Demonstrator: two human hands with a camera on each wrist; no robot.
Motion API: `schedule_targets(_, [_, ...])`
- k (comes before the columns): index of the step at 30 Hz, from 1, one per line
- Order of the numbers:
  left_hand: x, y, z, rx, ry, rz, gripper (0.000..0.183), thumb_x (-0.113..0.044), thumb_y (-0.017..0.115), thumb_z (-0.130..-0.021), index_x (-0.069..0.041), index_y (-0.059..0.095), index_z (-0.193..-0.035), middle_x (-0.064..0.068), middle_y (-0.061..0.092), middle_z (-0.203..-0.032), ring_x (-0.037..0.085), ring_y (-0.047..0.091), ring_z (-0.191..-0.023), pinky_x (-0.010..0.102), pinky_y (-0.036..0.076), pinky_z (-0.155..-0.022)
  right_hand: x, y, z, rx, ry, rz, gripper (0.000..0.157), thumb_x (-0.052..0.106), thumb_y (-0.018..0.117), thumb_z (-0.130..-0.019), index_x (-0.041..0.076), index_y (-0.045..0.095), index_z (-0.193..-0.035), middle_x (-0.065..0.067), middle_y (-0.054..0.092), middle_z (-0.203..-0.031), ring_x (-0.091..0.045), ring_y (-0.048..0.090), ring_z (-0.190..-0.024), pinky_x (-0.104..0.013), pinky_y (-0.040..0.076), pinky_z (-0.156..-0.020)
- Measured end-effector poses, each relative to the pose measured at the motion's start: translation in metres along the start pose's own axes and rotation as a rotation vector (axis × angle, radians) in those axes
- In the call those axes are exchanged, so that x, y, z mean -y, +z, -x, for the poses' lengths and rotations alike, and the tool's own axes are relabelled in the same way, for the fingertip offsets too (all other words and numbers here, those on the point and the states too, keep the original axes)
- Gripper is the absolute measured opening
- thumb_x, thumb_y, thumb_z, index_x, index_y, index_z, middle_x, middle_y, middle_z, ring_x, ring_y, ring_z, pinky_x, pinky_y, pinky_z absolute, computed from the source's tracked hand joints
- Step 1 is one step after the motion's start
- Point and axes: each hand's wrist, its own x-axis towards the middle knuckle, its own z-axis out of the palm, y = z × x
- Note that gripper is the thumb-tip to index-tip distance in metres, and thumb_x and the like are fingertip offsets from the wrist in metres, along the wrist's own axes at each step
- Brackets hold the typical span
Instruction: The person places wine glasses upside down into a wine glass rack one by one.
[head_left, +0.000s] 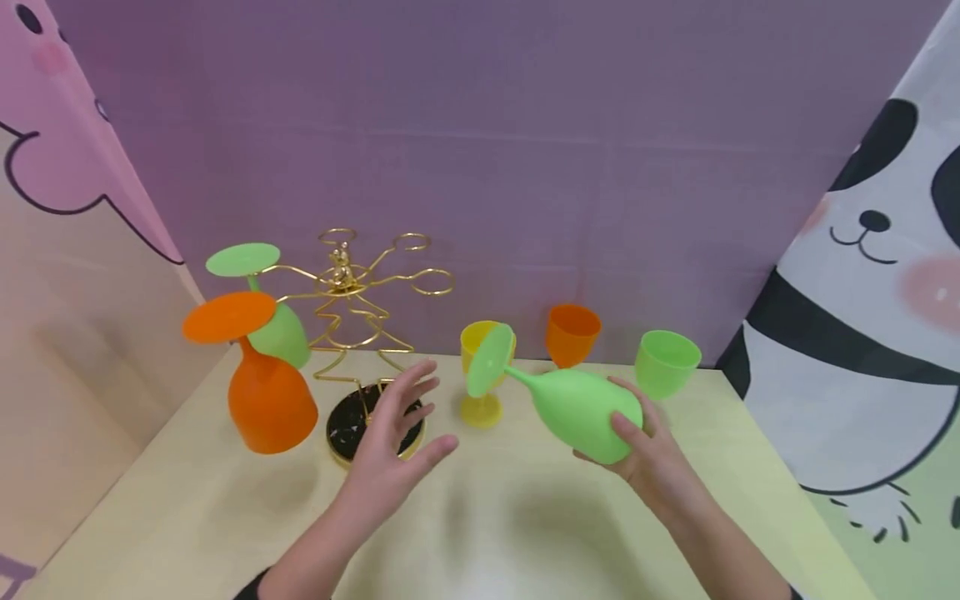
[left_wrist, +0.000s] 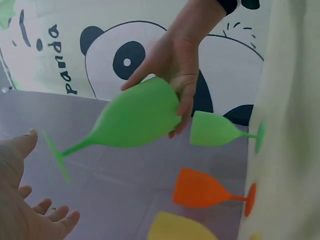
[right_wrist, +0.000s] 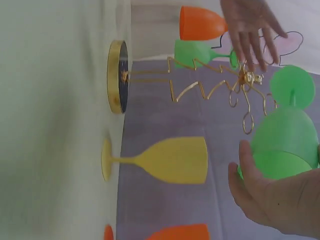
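Observation:
My right hand (head_left: 652, 454) grips a green goblet (head_left: 581, 408) by its bowl near the rim, with the foot tilted up and to the left. Fingers spread, my left hand (head_left: 397, 433) hovers in front of the gold wire rack (head_left: 352, 333) and holds nothing. The goblet's foot points towards that hand, apart from it, in the left wrist view. On the rack's left side an orange goblet (head_left: 272, 404) and another green goblet (head_left: 277, 333) hang upside down by their feet. Several wire loops on the rack hold nothing.
Behind the held goblet stand a yellow goblet (head_left: 480, 408), an orange goblet (head_left: 573, 333) and a green goblet (head_left: 666, 364), upright on the pale table (head_left: 480, 542). The rack has a round black base (head_left: 348, 429). A purple cloth (head_left: 480, 167) hangs at the back.

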Motion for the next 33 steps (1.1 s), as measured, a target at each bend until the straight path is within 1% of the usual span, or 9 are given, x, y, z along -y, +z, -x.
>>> schedule_targets(4, [0.015,0.006,0.005,0.025,-0.061,0.090,0.073,-0.009,0.068,-0.080,-0.024,0.028,-0.140,0.003,0.030,-0.144,0.023,0.034,-0.127,0.039,0.037,-0.102,-0.010,0.005,0.003,0.115,0.067,-0.085,0.032,0.028,0.033,-0.100,0.027,0.034,-0.131,-0.006,0.030,-0.132,-0.029,0.045,-0.112,-0.054,0.044,-0.090])
schedule_targets(9, [0.026,0.011,0.008,0.050,-0.050,0.143,0.079,-0.006,0.071,-0.077,-0.021,0.027,-0.141,0.005,0.029,-0.145,0.030,0.033,-0.127,0.042,0.037,-0.102,-0.019,0.013,0.005,0.247,0.141,-0.210,0.033,0.034,0.024,-0.100,0.028,0.036,-0.131,-0.007,0.033,-0.130,-0.033,0.044,-0.115,-0.054,0.040,-0.096])
schedule_targets(13, [0.029,0.015,0.011,0.056,-0.070,0.144,0.083,-0.008,0.073,-0.074,-0.021,0.026,-0.141,0.006,0.029,-0.145,0.028,0.034,-0.127,0.044,0.037,-0.101,-0.026,0.018,0.007,0.354,0.188,-0.306,0.036,0.036,0.018,-0.101,0.027,0.033,-0.133,-0.009,0.037,-0.130,-0.040,0.044,-0.116,-0.052,0.039,-0.097])
schedule_targets(19, [0.032,0.020,0.016,0.082,-0.049,0.105,0.093,-0.006,0.077,-0.068,-0.023,0.023,-0.142,0.007,0.029,-0.144,0.025,0.033,-0.127,0.053,0.035,-0.101,-0.037,0.027,0.010,0.479,0.217,-0.373,0.043,0.036,0.013,-0.101,0.024,0.033,-0.137,-0.011,0.044,-0.131,-0.042,0.042,-0.119,-0.049,0.042,-0.096])
schedule_targets(22, [0.032,0.023,0.020,0.105,-0.052,0.094,0.099,-0.008,0.079,-0.066,-0.025,0.019,-0.144,0.006,0.027,-0.146,0.024,0.032,-0.128,0.060,0.029,-0.101,-0.043,0.031,0.012,0.519,0.243,-0.396,0.044,0.038,0.012,-0.101,0.024,0.031,-0.139,-0.013,0.045,-0.131,-0.040,0.044,-0.117,-0.046,0.044,-0.095])
schedule_targets(25, [0.030,0.025,0.025,0.138,-0.059,0.101,0.099,-0.013,0.079,-0.066,-0.026,0.019,-0.143,0.005,0.030,-0.145,0.024,0.032,-0.128,0.062,0.024,-0.102,-0.048,0.035,0.015,0.544,0.284,-0.402,0.046,0.040,0.011,-0.101,0.023,0.026,-0.141,-0.015,0.044,-0.132,-0.040,0.043,-0.118,-0.044,0.045,-0.095])
schedule_targets(28, [0.029,0.027,0.030,0.152,-0.040,0.106,0.092,-0.015,0.079,-0.067,-0.023,0.025,-0.141,0.006,0.035,-0.142,0.024,0.034,-0.128,0.059,0.027,-0.102,-0.050,0.037,0.018,0.549,0.316,-0.397,0.048,0.041,0.011,-0.100,0.022,0.022,-0.143,-0.015,0.042,-0.133,-0.040,0.042,-0.119,-0.044,0.044,-0.095])
schedule_targets(30, [0.027,0.028,0.032,0.159,-0.031,0.108,0.088,-0.016,0.078,-0.068,-0.022,0.028,-0.140,0.005,0.037,-0.140,0.024,0.036,-0.126,0.055,0.031,-0.102,-0.051,0.038,0.019,0.542,0.315,-0.379,0.048,0.041,0.011,-0.101,0.021,0.022,-0.143,-0.014,0.041,-0.134,-0.039,0.042,-0.119,-0.045,0.044,-0.095])
schedule_targets(33, [0.027,0.030,0.034,0.164,-0.019,0.071,0.082,-0.019,0.078,-0.069,-0.022,0.032,-0.138,0.004,0.041,-0.137,0.023,0.039,-0.124,0.053,0.035,-0.100,-0.052,0.039,0.021,0.540,0.311,-0.366,0.048,0.040,0.010,-0.101,0.022,0.024,-0.142,-0.013,0.039,-0.134,-0.036,0.043,-0.118,-0.048,0.043,-0.096])
